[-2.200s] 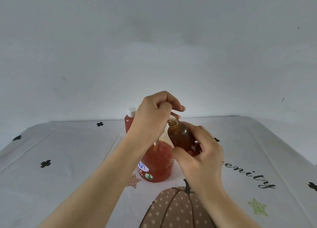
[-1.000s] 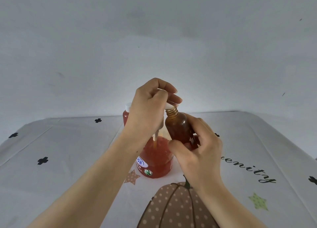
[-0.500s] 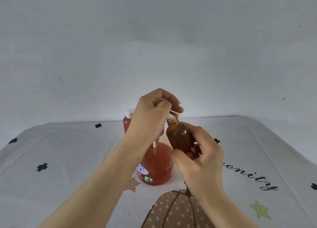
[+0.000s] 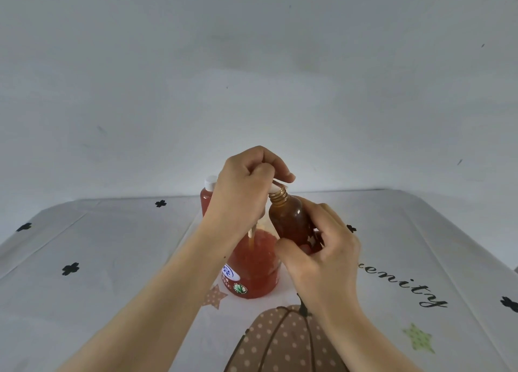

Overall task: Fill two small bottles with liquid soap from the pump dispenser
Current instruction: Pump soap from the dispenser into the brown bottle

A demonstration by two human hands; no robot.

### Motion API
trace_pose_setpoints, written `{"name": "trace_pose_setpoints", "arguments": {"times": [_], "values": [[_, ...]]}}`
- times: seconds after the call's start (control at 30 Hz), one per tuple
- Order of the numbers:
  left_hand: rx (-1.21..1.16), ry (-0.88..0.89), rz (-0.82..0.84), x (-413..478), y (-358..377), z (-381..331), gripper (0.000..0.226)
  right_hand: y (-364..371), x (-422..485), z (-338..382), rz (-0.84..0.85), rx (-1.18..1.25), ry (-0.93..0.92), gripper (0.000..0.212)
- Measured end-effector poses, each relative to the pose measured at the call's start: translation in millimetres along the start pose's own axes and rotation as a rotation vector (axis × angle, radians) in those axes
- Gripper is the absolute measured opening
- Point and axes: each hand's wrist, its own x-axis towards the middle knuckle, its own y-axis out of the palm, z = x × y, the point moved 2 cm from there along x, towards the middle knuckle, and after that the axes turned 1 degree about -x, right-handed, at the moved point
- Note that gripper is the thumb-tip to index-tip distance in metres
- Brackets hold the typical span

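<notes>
Slow and steady pumping

At the back stands a capped bottle. The left hand curls over the head of the pump dispenser; its nozzle meets the mouth of the small bottle, gripped tilted by the right hand. Press slowly, keeping the mouth under the nozzle

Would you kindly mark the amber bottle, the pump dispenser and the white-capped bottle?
amber bottle (image 4: 290, 223), head view, its glass body.
pump dispenser (image 4: 255, 270), head view, its soap-filled body.
white-capped bottle (image 4: 205, 203), head view, its red body.

Tilted amber bottle, neck at spout of red dispenser; capped red bottle behind.
</notes>
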Motion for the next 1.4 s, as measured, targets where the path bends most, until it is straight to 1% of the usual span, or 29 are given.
{"name": "trace_pose_setpoints", "arguments": {"times": [0.1,0.27,0.43,0.67,0.83,1.0,1.13,1.4], "values": [[-0.005,0.054,-0.037,0.0,-1.7,-3.3,0.034,0.7,1.0,1.9,-0.002,-0.003,-0.02,0.037],[-0.026,0.026,-0.031,1.8,-3.7,-4.1,0.031,1.0,2.0,1.7,0.008,-0.004,-0.048,0.039],[0.002,0.027,-0.017,1.6,-3.9,-4.6,0.031,1.7,1.5,1.5,0.019,0.006,-0.051,0.034],[-0.015,0.037,-0.024,2.1,-4.4,-2.3,0.032,2.1,1.5,1.1,0.017,0.001,-0.066,0.033],[-0.027,0.078,-0.024,1.8,-3.9,-1.4,0.033,2.6,1.4,0.4,0.009,-0.009,-0.05,0.036],[-0.054,0.087,0.011,2.7,-3.3,-1.2,0.036,2.3,1.4,0.3,0.01,-0.018,-0.04,0.035],[-0.059,0.088,0.04,1.3,-0.9,0.7,0.035,1.2,1.3,-0.2,0.01,-0.016,-0.02,0.04],[-0.029,0.043,0.064,-1.4,2.3,2.0,0.042,-1.0,1.4,-4.1,0.036,0.009,0.019,0.033]]}}
